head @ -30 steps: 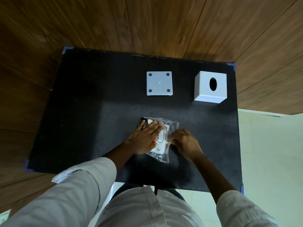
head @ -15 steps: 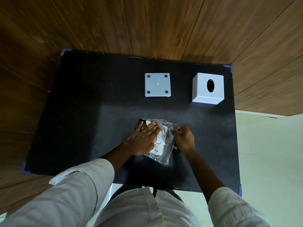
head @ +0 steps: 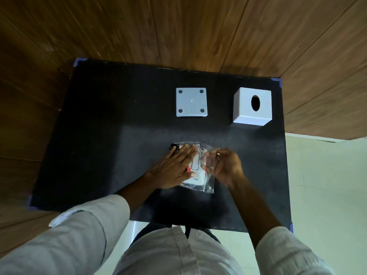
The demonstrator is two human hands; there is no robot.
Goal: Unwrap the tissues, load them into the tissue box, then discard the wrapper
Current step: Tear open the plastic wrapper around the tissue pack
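A tissue pack (head: 195,175) in a clear printed plastic wrapper lies on the black mat (head: 111,135), near the front middle. My left hand (head: 174,167) lies flat on the pack with fingers spread, pressing it down. My right hand (head: 224,165) pinches the wrapper's right edge, and the clear film is lifted and blurred around its fingers. The white tissue box cover (head: 252,106), with an oval hole on top, stands at the back right. Its flat square base (head: 191,102) with a dark dot at each corner lies to the left of it.
The black mat covers a small table with blue tape at its corners (head: 79,61). Wooden flooring surrounds it at the back and left, pale tiles lie to the right. My lap and both light sleeves fill the bottom of the view.
My right hand has moved up and to the right along the wrapper's edge, raising the clear film off the pack. My left hand stays pressed on the pack.
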